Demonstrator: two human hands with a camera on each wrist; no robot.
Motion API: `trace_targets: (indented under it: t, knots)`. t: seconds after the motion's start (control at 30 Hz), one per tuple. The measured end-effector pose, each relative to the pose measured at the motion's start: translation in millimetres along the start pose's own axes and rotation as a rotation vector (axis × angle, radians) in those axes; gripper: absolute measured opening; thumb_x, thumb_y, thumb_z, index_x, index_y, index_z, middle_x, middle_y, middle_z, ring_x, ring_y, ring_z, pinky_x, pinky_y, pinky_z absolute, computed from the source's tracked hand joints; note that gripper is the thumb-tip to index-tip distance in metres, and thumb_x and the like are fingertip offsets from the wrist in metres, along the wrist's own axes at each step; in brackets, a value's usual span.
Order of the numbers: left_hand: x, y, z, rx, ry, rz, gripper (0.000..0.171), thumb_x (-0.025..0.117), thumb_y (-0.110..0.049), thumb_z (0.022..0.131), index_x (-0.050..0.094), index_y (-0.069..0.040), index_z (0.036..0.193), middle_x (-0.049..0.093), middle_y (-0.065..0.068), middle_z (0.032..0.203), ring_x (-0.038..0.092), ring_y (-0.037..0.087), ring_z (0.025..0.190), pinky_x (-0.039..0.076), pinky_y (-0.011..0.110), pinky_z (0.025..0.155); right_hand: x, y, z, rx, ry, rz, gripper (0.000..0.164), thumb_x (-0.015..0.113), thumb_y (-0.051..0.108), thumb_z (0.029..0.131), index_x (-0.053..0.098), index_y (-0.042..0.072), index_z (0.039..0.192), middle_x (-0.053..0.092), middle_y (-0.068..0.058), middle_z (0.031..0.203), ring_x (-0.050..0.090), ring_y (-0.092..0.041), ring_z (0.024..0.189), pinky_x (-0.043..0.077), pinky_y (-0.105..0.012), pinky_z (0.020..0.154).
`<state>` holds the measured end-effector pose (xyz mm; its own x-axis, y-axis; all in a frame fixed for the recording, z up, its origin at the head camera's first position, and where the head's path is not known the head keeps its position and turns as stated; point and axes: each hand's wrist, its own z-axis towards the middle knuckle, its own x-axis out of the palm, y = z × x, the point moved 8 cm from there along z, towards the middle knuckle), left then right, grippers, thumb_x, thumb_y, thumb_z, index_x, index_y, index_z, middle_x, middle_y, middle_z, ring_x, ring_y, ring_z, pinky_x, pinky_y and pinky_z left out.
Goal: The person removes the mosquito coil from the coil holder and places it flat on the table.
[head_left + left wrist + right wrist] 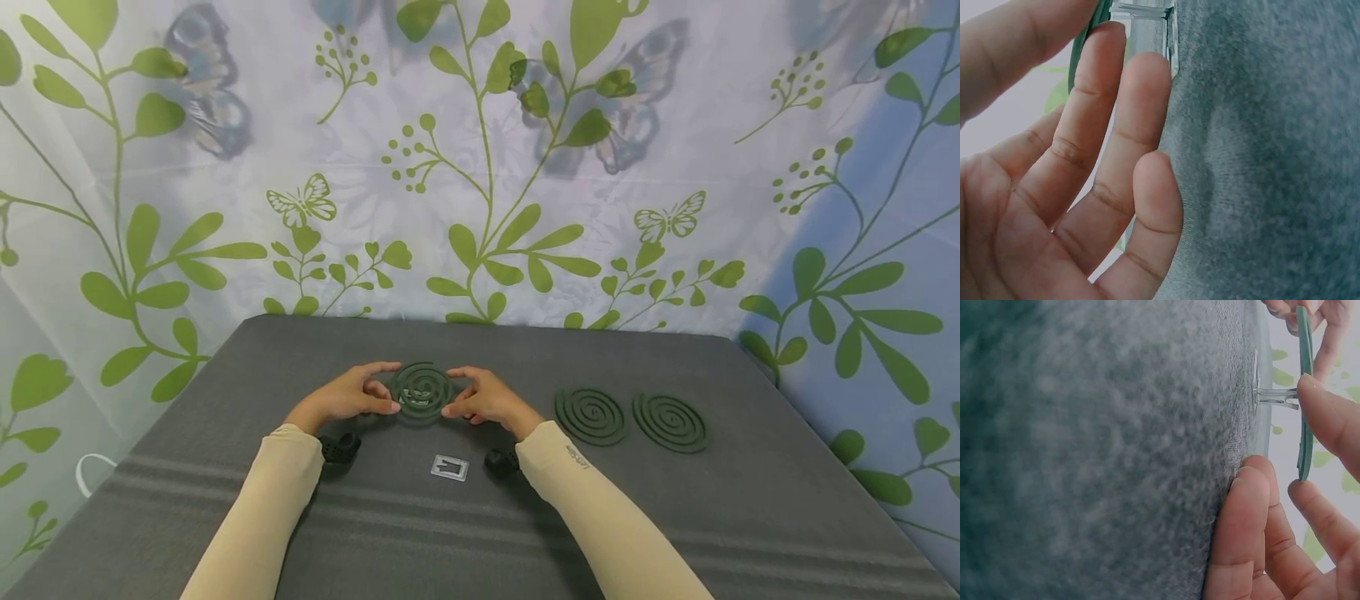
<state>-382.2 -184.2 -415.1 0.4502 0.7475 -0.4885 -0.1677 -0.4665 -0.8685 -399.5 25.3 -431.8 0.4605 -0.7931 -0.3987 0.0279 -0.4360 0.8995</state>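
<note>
Both hands hold one dark green mosquito coil (424, 386) by opposite edges, level above the table. My left hand (348, 393) pinches its left edge with thumb and index finger; the other fingers bend loosely below. On the opposite side my right hand (491, 396) has its thumb and index fingertip at the rim. Under the coil stands a small metal coil stand (1275, 395), its upright prong reaching up to the coil's underside in the right wrist view. The left wrist view catches only the coil's edge (1079, 59) behind the fingers.
Two more mosquito coils, one nearer (590, 416) and one farther right (670, 422), lie flat on the grey cloth-covered table (420, 542). A flat metal stand (450, 467) lies between the forearms. Behind the table hangs a leaf-patterned curtain (360, 150).
</note>
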Motion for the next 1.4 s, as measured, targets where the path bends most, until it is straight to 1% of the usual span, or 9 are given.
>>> trace_targets:
  t: [0.13,0.33,0.6,0.77,0.87,1.1,1.17,1.33,1.4]
  knots:
    - [-1.9,-3.1,0.4,0.018,-0.011,-0.006,0.082,0.076,-0.003,0.101,0.026,0.014,0.164,0.074,0.002,0.090,0.061,0.019,0.080,0.047,0.036,0.070,-1,2,-1,-0.012,-0.001,0.020,0.072,0.083,0.004,0.095,0.052,0.007,0.160,0.074,-0.010,0.099,0.062,-0.015,0.073,0.056,-0.029,0.066]
    - [-4.2,-7.6,0.1,0.034,-0.021,-0.004,0.083,0.076,-0.003,0.101,0.026,0.013,0.164,0.075,0.003,0.094,0.068,0.016,0.090,0.053,0.040,0.081,-3,4,-3,-0.025,-0.013,0.045,0.071,0.083,0.005,0.096,0.052,0.007,0.160,0.072,-0.008,0.096,0.065,-0.015,0.073,0.058,-0.029,0.065]
    - [-8.5,-13.0,-1.1,0.041,-0.043,-0.008,0.083,0.078,-0.003,0.100,0.028,0.011,0.165,0.075,0.002,0.093,0.070,0.017,0.091,0.057,0.039,0.088,-7,10,-7,-0.096,-0.025,0.112,0.072,0.081,0.002,0.096,0.050,0.004,0.161,0.072,-0.006,0.094,0.065,-0.014,0.073,0.057,-0.029,0.064]
    - [-9.6,-18.3,-3.0,0.060,-0.051,-0.009,0.083,0.078,-0.003,0.100,0.029,0.009,0.166,0.076,0.002,0.094,0.072,0.018,0.093,0.058,0.042,0.091,-11,15,-13,-0.138,-0.020,0.146,0.072,0.081,0.002,0.097,0.048,0.002,0.161,0.072,-0.007,0.097,0.067,-0.017,0.077,0.059,-0.032,0.069]
    - [-9.6,-24.6,-5.3,0.080,-0.053,-0.008,0.083,0.079,-0.003,0.099,0.030,0.010,0.165,0.076,0.003,0.094,0.072,0.017,0.091,0.058,0.040,0.089,-13,17,-17,-0.156,-0.018,0.157,0.072,0.080,0.002,0.097,0.047,0.003,0.161,0.072,-0.008,0.100,0.070,-0.022,0.083,0.061,-0.035,0.074]
    - [-7.6,-37.3,-7.8,0.108,-0.057,-0.036,0.083,0.079,-0.002,0.099,0.030,0.009,0.166,0.076,0.002,0.092,0.072,0.021,0.090,0.057,0.036,0.086,-19,21,-27,-0.197,-0.002,0.205,0.073,0.079,0.003,0.098,0.045,0.004,0.162,0.071,-0.008,0.104,0.070,-0.047,0.101,0.063,-0.038,0.082]
    - [-6.9,-38.6,-7.3,0.107,-0.058,-0.039,0.083,0.079,-0.002,0.099,0.031,0.008,0.166,0.076,0.002,0.092,0.072,0.025,0.090,0.059,0.040,0.088,-21,22,-30,-0.212,0.003,0.211,0.073,0.079,0.003,0.098,0.044,0.003,0.162,0.071,-0.008,0.105,0.070,-0.047,0.101,0.063,-0.040,0.083]
    - [-4.7,-44.9,-7.4,0.118,-0.060,-0.054,0.083,0.080,-0.001,0.098,0.033,0.006,0.166,0.076,0.002,0.091,0.072,0.041,0.094,0.057,0.059,0.093,-27,24,-37,-0.240,0.005,0.202,0.073,0.078,0.006,0.099,0.043,0.002,0.163,0.070,-0.009,0.108,0.073,-0.038,0.099,0.063,-0.044,0.086]
    - [-2.7,-48.2,-7.4,0.129,-0.057,-0.060,0.083,0.080,-0.001,0.098,0.034,0.006,0.166,0.076,0.002,0.091,0.071,0.044,0.095,0.057,0.061,0.092,-30,24,-40,-0.248,0.007,0.204,0.073,0.078,0.005,0.099,0.043,0.002,0.163,0.070,-0.009,0.108,0.073,-0.036,0.099,0.063,-0.044,0.086]
